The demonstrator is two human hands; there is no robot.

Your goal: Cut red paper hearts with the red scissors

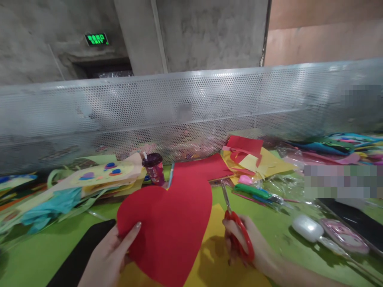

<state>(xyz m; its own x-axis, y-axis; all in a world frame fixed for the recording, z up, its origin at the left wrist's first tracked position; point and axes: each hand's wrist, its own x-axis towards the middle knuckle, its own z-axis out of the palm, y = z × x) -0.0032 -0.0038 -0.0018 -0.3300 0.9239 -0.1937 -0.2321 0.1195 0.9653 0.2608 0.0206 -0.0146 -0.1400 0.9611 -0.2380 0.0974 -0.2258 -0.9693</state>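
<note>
A large red paper heart (170,223) is pinched at its left edge by my left hand (112,253), thumb on top and fingers behind. Its point faces down toward me. To its right, my right hand (245,239) grips red-handled scissors (239,229) through the loops, blades pointing up and away and apart from the heart. The blades look closed or nearly so. Beneath the heart lies a yellow sheet (220,255) on the green table (287,259). The fingers under the heart are hidden.
A purple lidded cup (153,169) with a straw stands behind the heart. Red paper (203,167) and yellow scraps (277,161) lie farther back. Right are a green marker-like tool (253,191) and a white charger-like block (307,228). A perforated metal panel (209,107) bounds the table's far side.
</note>
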